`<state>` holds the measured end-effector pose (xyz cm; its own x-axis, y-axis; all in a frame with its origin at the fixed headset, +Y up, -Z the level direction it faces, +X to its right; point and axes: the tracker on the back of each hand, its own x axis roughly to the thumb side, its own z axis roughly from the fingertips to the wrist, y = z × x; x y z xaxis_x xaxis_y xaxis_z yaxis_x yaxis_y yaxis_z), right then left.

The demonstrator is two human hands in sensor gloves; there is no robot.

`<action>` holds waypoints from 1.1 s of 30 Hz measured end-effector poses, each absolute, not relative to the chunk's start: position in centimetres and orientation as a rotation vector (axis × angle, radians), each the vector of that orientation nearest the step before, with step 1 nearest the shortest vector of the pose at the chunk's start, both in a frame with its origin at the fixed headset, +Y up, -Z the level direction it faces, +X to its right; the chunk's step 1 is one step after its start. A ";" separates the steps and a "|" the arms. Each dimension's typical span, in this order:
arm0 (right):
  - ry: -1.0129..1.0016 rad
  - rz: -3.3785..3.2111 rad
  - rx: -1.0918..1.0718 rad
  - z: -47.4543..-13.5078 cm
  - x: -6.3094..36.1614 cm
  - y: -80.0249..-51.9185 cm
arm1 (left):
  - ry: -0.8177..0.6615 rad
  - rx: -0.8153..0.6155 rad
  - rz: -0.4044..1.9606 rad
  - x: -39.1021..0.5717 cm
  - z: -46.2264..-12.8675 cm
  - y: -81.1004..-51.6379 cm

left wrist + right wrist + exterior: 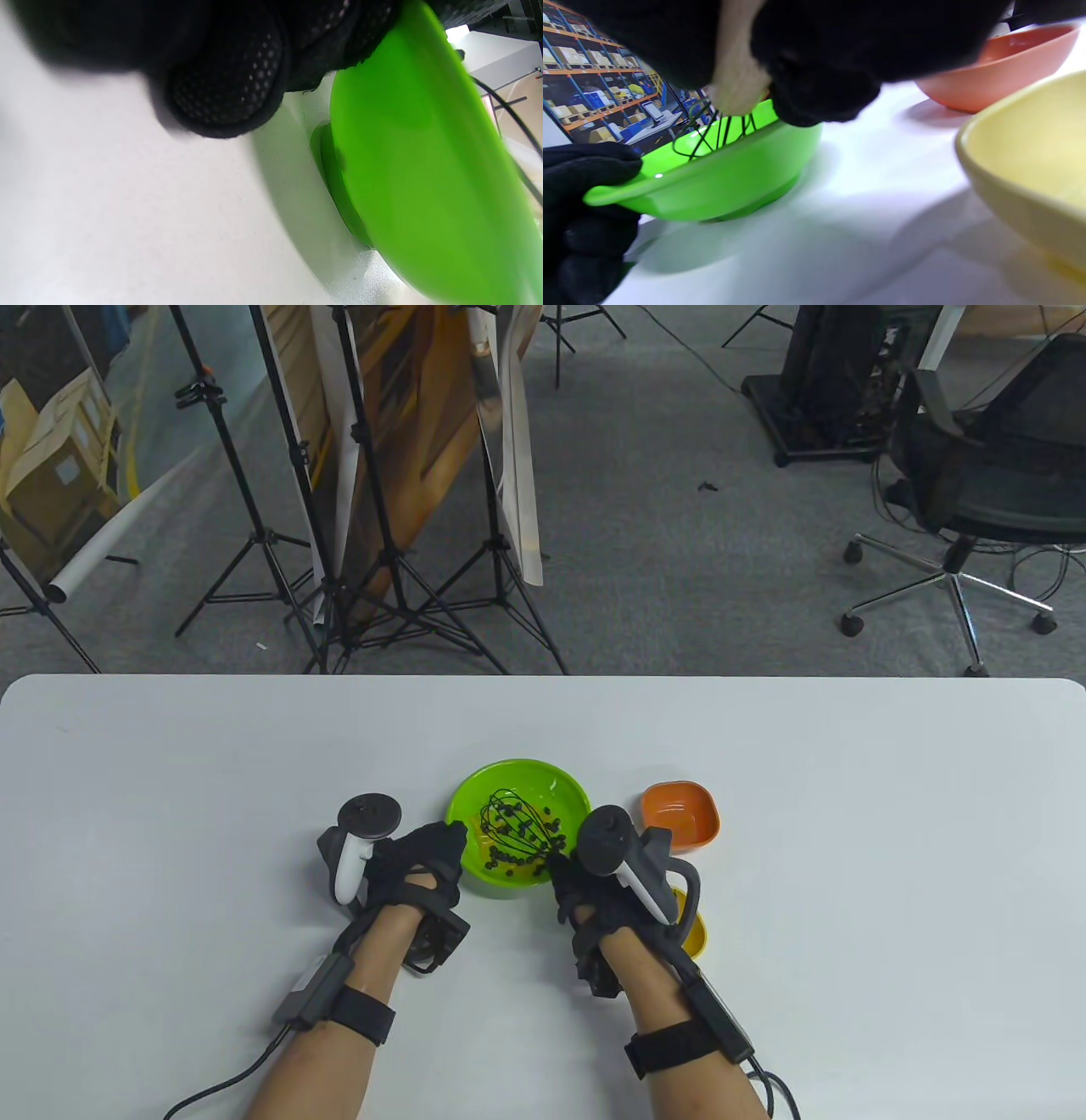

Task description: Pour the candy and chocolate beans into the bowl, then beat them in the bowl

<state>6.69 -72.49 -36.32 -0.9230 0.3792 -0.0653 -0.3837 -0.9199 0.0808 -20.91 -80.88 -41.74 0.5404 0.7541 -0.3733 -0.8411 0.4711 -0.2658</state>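
Table [170,814]: white, carries everything.
Green bowl [475,802]: middle of the table, towards the near edge, dark beans [509,857] inside.
Left hand [416,865]: fingers grasp the bowl's left rim.
Right hand [585,891]: fingers clenched on the black whisk [513,823], its wires in the bowl.

White table [848,831] as landmark. Beyond its far edge – grey carpet [679,517]. Black tripod stands [373,560] past far-left part of table, leaning printed boards [407,432] and rolled backdrop [93,551] among them. Black office chair [993,483] past far-right corner – dark cabinet [840,381] behind it.
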 end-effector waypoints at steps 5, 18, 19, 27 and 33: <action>0.160 2.819 0.014 -35.0 7.1 -71.1 | 0.223 -0.441 0.984 -20.9 -41.7 -80.9; 0.094 2.970 -0.105 -35.5 8.7 -68.8 | 0.210 -0.434 0.958 -20.7 -41.7 -80.8; 0.091 2.961 -0.122 -35.6 8.8 -69.0 | 0.209 -0.436 0.960 -20.7 -41.7 -80.8; 0.050 2.908 -0.195 -36.9 8.4 -70.8 | 0.204 -0.442 0.964 -20.7 -41.7 -80.8; 0.120 2.762 -0.109 -37.0 6.5 -72.2 | 0.200 -0.460 0.984 -20.8 -41.8 -81.0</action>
<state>6.51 -72.23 -37.04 -0.9276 0.3622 -0.0916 -0.3688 -0.9270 0.0688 -20.83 -80.97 -41.82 0.5448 0.7542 -0.3664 -0.8375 0.4673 -0.2833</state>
